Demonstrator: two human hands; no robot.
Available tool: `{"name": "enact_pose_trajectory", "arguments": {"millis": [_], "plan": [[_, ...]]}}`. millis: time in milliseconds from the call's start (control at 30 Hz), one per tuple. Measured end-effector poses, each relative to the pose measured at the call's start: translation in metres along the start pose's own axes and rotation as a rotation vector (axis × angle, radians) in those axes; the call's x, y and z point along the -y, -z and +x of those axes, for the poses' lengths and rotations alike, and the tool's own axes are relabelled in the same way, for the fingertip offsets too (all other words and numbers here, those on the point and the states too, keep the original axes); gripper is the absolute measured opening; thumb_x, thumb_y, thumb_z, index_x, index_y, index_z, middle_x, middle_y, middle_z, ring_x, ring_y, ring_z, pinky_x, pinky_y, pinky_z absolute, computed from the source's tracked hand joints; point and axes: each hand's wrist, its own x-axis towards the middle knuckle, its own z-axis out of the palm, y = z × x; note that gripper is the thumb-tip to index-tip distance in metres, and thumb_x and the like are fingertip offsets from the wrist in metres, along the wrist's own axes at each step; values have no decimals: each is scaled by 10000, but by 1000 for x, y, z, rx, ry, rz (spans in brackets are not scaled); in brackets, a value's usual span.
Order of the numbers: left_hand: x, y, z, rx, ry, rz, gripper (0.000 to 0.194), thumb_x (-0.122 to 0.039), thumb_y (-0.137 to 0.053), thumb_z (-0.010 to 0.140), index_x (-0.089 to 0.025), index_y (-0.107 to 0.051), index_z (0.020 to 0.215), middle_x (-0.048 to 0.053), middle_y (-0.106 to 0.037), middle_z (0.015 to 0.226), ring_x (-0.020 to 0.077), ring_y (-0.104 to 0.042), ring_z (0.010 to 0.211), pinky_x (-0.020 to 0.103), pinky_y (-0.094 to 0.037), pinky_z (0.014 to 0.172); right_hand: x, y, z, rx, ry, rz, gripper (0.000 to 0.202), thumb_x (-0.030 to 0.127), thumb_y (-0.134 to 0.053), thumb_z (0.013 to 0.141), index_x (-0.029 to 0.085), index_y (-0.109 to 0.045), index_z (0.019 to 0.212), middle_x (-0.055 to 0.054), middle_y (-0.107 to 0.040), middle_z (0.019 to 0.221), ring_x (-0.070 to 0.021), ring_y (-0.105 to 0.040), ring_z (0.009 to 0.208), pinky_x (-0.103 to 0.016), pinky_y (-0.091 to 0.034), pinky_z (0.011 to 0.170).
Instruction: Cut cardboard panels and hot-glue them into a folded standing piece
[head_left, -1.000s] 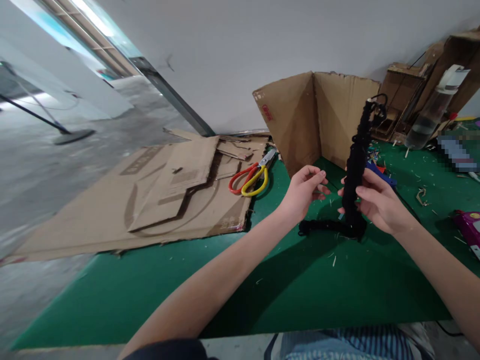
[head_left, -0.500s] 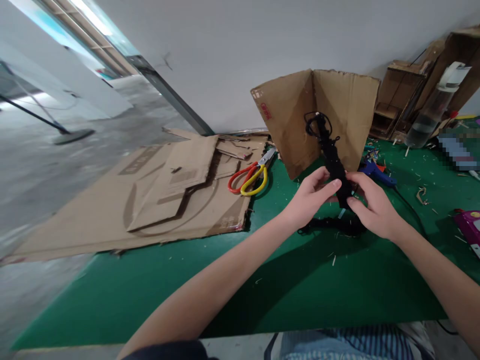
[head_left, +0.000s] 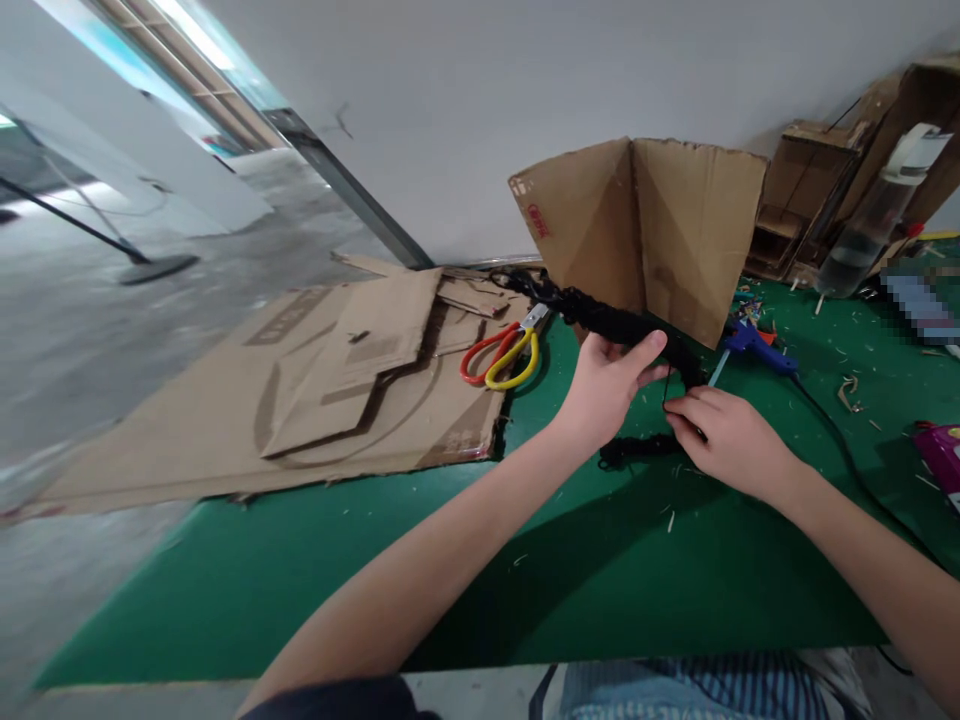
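A long black bundle (head_left: 611,320) slants from the scissors down to the right, in front of the folded cardboard. My left hand (head_left: 611,385) is closed around its middle, thumb on top. At its lower right end, my right hand (head_left: 724,430) pinches a thin black strand (head_left: 667,388) that hangs off the bundle. A second black piece (head_left: 637,450) lies on the green table just below my hands. The blue glue gun (head_left: 761,347) rests right of the bundle, its pale stick pointing toward my right hand.
Scissors with red and yellow handles (head_left: 501,358) lie beside flat cardboard sheets (head_left: 195,400) at the left. Folded cardboard (head_left: 697,230) stands behind my hands. A bottle (head_left: 874,225), a phone (head_left: 919,300) and a magenta object (head_left: 941,455) are at the right on the green table (head_left: 360,590).
The bundle has swung from nearly upright to slanting left, its far end now above the scissors. My right hand has shifted to the bundle's lower end, where a strand now shows.
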Motion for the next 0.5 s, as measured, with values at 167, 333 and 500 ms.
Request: {"name": "enact_pose_trajectory", "arguments": {"millis": [167,333,500], "plan": [[-8,-1,-2,24,110,-171,236,-333,-750,737,-166,-595,796,18,-665,806,144,-656,753,312,-553,744,-9,-13,2,-132,-281,244,242,178,-409,916,182,-632,1010,-89,-666,925,-192,-640,786,-354,-527,729],[-16,-8,-8,56,249,-273,159,-298,-613,865,-145,-616,819,48,-691,828,156,-683,805,284,-552,775,-14,-10,8,-251,-431,710,193,326,-484,907,208,-632,947,-84,-634,1022,-203,-609,971,-385,-523,844],[-30,-19,-25,143,323,-324,198,-255,-455,941,-149,-622,937,50,-690,841,159,-685,814,288,-553,770,4,-17,6,-103,-549,1324,245,447,-648,801,229,-640,913,-41,-651,897,-197,-641,865,-407,-567,784]]}}
